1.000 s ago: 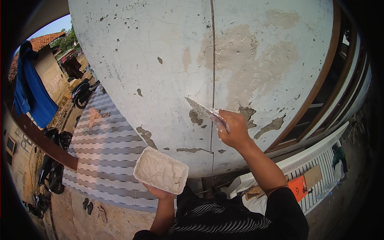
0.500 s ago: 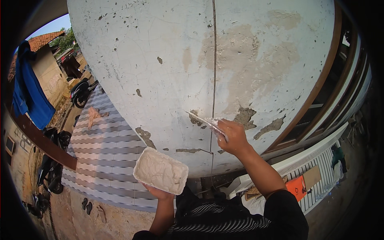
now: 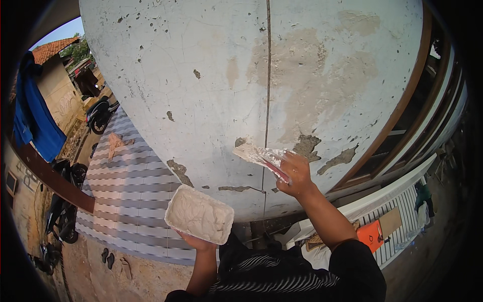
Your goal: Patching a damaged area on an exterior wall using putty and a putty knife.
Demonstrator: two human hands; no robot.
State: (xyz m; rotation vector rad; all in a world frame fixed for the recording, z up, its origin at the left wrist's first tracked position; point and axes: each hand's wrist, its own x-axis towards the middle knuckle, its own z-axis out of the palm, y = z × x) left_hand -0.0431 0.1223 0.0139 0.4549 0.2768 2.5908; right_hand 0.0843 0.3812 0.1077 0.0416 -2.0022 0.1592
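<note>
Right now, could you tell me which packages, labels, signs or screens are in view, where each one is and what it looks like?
Orange sign or board: low on the right, beside the white slatted panel; a flat rectangle with small dark marks.
Tray of white filler: an open container in the left hand, rectangular with rounded corners, no label showing.
No screens are in view.

An outdoor spot beside a house in a residential lane. A weathered plastered wall [image 3: 211, 75] with chipped patches fills the view, next to a brown wooden window frame [image 3: 397, 121]. Below lie a striped tiled floor [image 3: 126, 201], bare dirt ground [image 3: 126, 277], parked motorcycles [image 3: 63, 201], and a tile-roofed neighbouring house [image 3: 53, 50].
</note>
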